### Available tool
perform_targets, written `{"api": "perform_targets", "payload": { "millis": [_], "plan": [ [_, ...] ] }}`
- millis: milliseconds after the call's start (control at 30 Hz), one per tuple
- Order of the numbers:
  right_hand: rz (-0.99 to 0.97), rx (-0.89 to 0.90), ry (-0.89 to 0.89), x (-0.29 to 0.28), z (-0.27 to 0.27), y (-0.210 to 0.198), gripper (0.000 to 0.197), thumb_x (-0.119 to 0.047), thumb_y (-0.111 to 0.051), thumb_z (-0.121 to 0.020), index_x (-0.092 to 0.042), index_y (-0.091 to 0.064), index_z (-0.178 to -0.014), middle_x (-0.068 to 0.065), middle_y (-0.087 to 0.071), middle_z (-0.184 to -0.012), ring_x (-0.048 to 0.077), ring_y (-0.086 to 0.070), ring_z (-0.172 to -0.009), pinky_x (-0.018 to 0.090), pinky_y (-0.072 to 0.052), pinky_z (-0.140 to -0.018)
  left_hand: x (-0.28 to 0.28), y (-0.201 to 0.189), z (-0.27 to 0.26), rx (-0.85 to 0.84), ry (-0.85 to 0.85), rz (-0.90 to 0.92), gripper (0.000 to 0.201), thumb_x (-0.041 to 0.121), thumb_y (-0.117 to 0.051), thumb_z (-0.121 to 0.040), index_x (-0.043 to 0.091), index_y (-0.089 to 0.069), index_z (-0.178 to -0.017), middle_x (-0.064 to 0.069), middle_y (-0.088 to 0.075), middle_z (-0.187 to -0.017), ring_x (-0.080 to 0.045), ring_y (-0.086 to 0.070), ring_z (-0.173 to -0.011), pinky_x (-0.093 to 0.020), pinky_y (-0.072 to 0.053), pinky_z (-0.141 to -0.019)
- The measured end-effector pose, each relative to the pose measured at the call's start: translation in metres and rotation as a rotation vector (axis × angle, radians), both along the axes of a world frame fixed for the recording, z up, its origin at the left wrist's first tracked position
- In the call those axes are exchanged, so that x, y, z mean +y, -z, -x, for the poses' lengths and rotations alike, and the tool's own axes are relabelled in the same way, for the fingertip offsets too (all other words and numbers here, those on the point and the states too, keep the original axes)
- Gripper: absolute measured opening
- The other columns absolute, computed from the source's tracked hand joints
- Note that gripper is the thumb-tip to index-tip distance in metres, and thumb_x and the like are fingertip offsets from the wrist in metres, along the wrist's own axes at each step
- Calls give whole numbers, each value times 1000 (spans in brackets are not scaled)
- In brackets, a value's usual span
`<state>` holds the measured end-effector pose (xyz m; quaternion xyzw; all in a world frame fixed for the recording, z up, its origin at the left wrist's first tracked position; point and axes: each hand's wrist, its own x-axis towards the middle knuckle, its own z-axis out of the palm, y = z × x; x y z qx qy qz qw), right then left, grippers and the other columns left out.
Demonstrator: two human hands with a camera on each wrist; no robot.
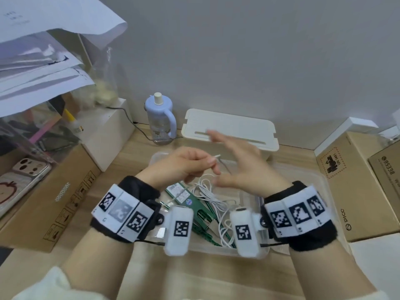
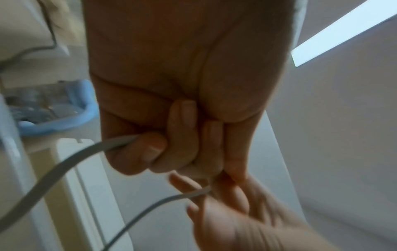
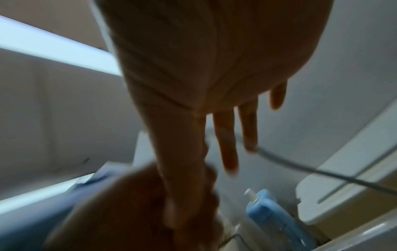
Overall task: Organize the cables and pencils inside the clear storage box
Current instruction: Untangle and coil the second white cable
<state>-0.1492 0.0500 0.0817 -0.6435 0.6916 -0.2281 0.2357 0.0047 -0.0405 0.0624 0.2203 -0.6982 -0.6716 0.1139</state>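
Head view: a clear plastic storage box (image 1: pixel 320 182) is seen on the wooden desk, holding a tangled thin white cable (image 1: pixel 211 197), green pencils (image 1: pixel 213 236) and a flat green packet (image 1: pixel 180 194). Above it, the cable's end is pinched by the left hand (image 1: pixel 184 164); the right hand (image 1: pixel 240 164) is spread wide, blurred.
Left wrist view: fingers (image 2: pixel 182 135) are curled round the cable (image 2: pixel 53 171).
Right wrist view: fingers (image 3: pixel 227 144) are extended; one tip is met by the cable (image 3: pixel 311 171)
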Motion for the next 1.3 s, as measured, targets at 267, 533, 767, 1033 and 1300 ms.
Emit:
{"api": "perform_targets", "payload": {
  "millis": [267, 533, 767, 1033, 1300],
  "plan": [
    [240, -385, 213, 5, 17, -8, 22, -18, -54, -89, -24, -61, -69, -17, -51, -43, -1, -43, -43, 8, -31, -46, -17, 7, -22, 79, -90, -64, 22, 23, -54, -82, 21, -75, -90, 11, -33, -50, -3, -30, -45, -15, -27, -48],
    [284, -208, 641, 9, 41, -4, 36, -15, -59, -81, -29, -53, -113, -10, -52, -107, 8, -50, -99, 36, -42, -96, -15, 23, -36, 21, -187, -9, 17, 36, -63, -78, 25, -75, -77, 11, -36, -48, -3, -32, -45, -17, -30, -48],
    [29, -135, 6, -6, -15, -1, 31, -19, -59, -85, -27, -57, -114, -16, -60, -93, -12, -50, -73, 19, -43, -79, 0, 5, 0, 44, -79, 49, 21, 24, -56, -89, 13, -62, -72, 12, -43, -46, -2, -32, -43, -12, -26, -43],
    [342, -808, 502, 3, 17, -9, 25, 3, -56, -82, -20, -54, -71, -13, -41, -38, 3, -24, -31, 13, -22, -35, -1, 35, -21, 107, -143, -73, 20, 35, -61, -77, 16, -63, -69, 9, -48, -49, -7, -44, -46, -14, -40, -55],
    [426, -1171, 635, 0, 28, -5, 19, -2, -46, -90, -14, -52, -75, -9, -36, -46, 4, -23, -32, 14, -21, -35, 0, 29, -14, 290, -293, -304, 16, 30, -62, -76, 23, -59, -61, 11, -33, -49, -5, -28, -42, -20, -33, -53]
  ]
}}
